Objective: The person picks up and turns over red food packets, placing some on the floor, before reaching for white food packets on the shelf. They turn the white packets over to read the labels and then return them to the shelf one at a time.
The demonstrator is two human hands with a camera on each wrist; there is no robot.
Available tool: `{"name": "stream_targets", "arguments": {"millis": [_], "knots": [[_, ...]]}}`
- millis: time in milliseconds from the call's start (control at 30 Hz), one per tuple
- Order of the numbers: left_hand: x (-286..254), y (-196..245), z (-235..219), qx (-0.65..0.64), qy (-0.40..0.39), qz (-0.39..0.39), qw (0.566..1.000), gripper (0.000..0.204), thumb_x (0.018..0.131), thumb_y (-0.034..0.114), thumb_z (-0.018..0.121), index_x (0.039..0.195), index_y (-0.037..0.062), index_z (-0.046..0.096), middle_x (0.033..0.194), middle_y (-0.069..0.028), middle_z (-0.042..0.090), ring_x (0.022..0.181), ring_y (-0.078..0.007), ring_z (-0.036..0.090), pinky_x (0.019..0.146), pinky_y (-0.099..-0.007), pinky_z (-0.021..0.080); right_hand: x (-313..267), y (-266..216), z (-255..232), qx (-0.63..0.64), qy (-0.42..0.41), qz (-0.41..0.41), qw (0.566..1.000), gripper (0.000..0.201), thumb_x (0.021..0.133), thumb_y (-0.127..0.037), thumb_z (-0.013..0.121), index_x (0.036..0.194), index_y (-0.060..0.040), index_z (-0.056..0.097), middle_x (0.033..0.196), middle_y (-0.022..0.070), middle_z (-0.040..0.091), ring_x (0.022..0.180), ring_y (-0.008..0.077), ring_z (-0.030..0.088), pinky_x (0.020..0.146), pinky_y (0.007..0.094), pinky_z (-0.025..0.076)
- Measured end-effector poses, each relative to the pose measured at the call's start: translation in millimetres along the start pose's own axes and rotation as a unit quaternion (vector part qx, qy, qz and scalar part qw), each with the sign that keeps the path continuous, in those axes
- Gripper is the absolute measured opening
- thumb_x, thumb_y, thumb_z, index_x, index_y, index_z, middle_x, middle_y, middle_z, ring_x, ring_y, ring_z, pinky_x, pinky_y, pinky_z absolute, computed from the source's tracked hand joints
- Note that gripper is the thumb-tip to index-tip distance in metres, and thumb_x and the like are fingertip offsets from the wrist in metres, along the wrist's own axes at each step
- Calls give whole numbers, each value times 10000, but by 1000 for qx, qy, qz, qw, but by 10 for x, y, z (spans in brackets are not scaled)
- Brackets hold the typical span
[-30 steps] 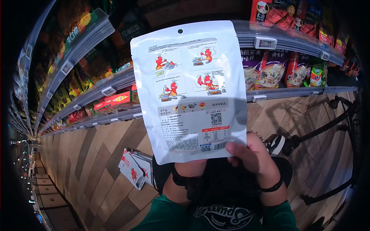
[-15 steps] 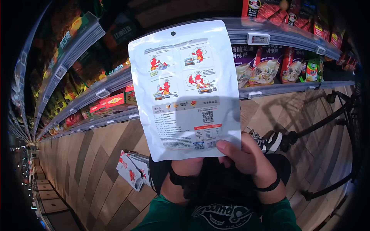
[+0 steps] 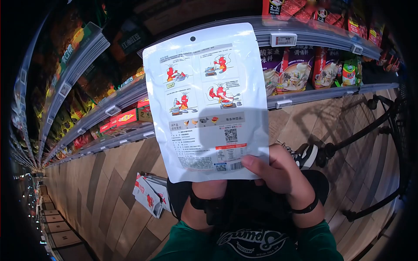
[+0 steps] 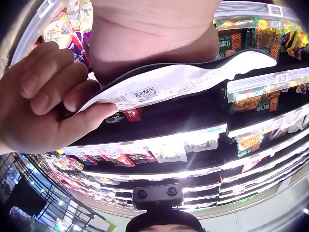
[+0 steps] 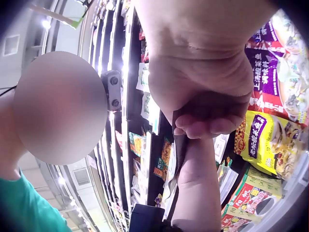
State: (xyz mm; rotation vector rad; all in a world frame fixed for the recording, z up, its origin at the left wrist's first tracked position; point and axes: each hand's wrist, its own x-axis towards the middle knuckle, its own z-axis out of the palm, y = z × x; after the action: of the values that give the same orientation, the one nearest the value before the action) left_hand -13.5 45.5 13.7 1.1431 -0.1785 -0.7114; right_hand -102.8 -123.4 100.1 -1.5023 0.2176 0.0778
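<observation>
A white stand-up pouch (image 3: 204, 113) with a hang hole is held up in front of the body, its back panel toward the head camera. That panel carries crayfish cooking cartoons, small print, a QR code and a barcode. My right hand (image 3: 278, 169) pinches the lower right corner, thumb on the printed side, fingers curled behind; the left wrist view shows this pinch from below. Behind the pouch's lower edge is my left hand (image 3: 210, 189), its heel against the back in the left wrist view. Its fingers are hidden, so I cannot tell how they lie.
Packets of seasoning (image 3: 296, 71) fill the shelves ahead, above a shelf edge with a price tag (image 3: 284, 39). More stocked shelves run along the left. Several similar pouches (image 3: 148, 195) lie on the wooden floor. A black metal frame (image 3: 370, 174) stands at right, beside a shoe (image 3: 308, 155).
The pouch has shifted slightly left in the head view, still in the right hand's pinch. Shelves and floor have also slid left as the head camera turned a little.
</observation>
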Motion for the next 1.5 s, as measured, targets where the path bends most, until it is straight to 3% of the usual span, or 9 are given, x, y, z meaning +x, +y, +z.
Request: {"name": "stream_targets", "arguments": {"millis": [300, 433, 500, 633, 767, 800, 900, 933, 1500], "knots": [[28, -7, 21, 23, 3, 12, 1000, 634, 958, 480, 425, 1380, 11, 375, 1331, -216, 481, 1186, -316, 525, 955, -418, 477, 12, -16, -32, -10, -13, 16, 1000, 306, 923, -259, 571, 914, 35, 654, 708, 43, 625, 535, 87, 539, 502, 230, 428], [54, 13, 42, 50, -2, 20, 999, 626, 960, 474, 428, 1376, 10, 381, 1326, -215, 485, 1182, -314, 529, 951, -417, 480, 43, 75, -44, -40, -4, -20, 999, 370, 924, -358, 599, 879, 5, 656, 589, 40, 562, 535, 108, 555, 496, 277, 434], [67, 26, 60, 87, -13, 30, 996, 621, 960, 470, 430, 1374, 9, 384, 1324, -215, 487, 1180, -314, 530, 949, -416, 482, 68, 121, -50, -144, 135, -160, 967, 329, 877, -327, 668, 802, -12, 612, 583, 40, 545, 522, 109, 521, 491, 285, 418], [49, 56, 53, 191, -44, 50, 979, 613, 962, 463, 433, 1371, 8, 390, 1319, -215, 492, 1177, -313, 534, 945, -414, 485, -42, -65, -153, -211, 240, -156, 934, 369, 766, -168, 783, 672, -70, 440, 562, 5, 433, 500, 82, 394, 466, 235, 326], [30, 79, 41, 300, -84, 74, 947, 605, 964, 457, 436, 1367, 7, 395, 1315, -215, 496, 1173, -311, 537, 941, -413, 488, -173, -193, 19, -311, 189, -280, 888, 229, 720, -163, 781, 803, -57, 596, 620, 27, 517, 487, 161, 487, 475, 294, 399], [18, 87, 39, 320, -93, 80, 939, 603, 964, 455, 436, 1366, 7, 397, 1313, -215, 497, 1172, -311, 538, 940, -413, 489, -224, -248, 48, -349, 128, -277, 886, 360, 721, -208, 763, 1026, -64, 637, 670, 32, 546, 544, 196, 537, 514, 329, 439], [17, 95, 39, 361, -112, 94, 921, 597, 965, 450, 439, 1363, 6, 401, 1310, -215, 500, 1169, -310, 541, 937, -411, 492, -202, -216, 240, -407, 65, -294, 862, 548, 737, -249, 740, 1228, -79, 565, 696, 28, 532, 601, 190, 543, 556, 323, 446], [10, 99, 43, 372, -116, 98, 916, 595, 966, 448, 439, 1362, 6, 402, 1309, -215, 501, 1168, -310, 542, 936, -411, 492, -234, -220, 269, -435, 9, -230, 870, 669, 745, -319, 733, 1331, -94, 504, 787, 59, 575, 723, 234, 573, 648, 359, 452], [-10, 73, 42, 367, -98, 90, 921, 511, 953, 379, 476, 1320, 24, 455, 1280, -187, 527, 1147, -291, 552, 925, -399, 490, -248, -136, 288, -467, -36, -226, 854, 658, 740, -254, 730, 1349, -155, 501, 697, 12, 517, 645, 195, 548, 592, 317, 439]]}}
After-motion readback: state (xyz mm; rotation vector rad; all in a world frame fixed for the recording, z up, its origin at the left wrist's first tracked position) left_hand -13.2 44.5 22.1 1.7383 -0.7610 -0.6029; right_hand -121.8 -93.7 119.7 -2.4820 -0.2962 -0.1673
